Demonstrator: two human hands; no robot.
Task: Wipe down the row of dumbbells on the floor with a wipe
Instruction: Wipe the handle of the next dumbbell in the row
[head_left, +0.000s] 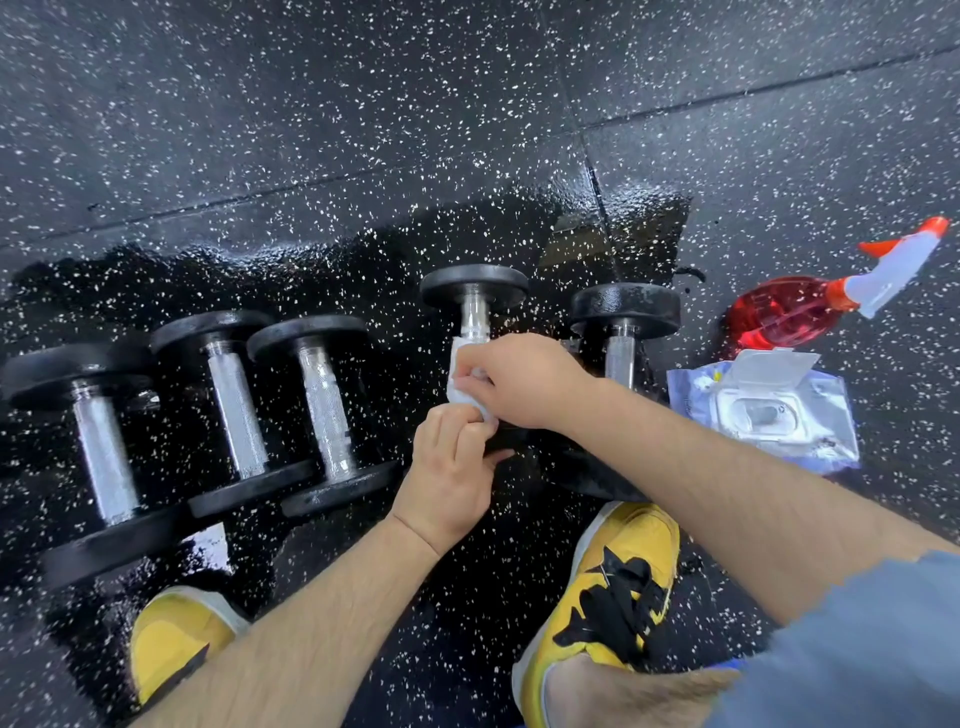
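Nearest the lens, two yellow, black-laced shoes (618, 597) are standing on the black, white-speckled rubber floor (363, 104), with both bare forearms reaching forward between them.

Head view: five black-plated, chrome-handled dumbbells (234, 410) are lying side by side in a row, three at the left, one at centre and one at the right. Each handle's long axis is running away from the person, near plate to far plate.

The fourth dumbbell (475, 314), counted from the left, is being worked. The right hand (524, 384) is holding one crumpled white wipe (462, 384) against its handle, fingers curled round wipe and bar together. The left hand (452, 467) is sitting just nearer the person, its fingers curled at the handle's near end and touching the wipe's lower edge, apparently gripping the dumbbell to steady it.

Bare chrome is showing only beyond the fingers, so the coming stroke is probably heading forward along the bar, toward the far plate.

One red spray bottle with a white-and-orange trigger (779, 312) and one open clear pack of wipes (769, 410) are lying further right.
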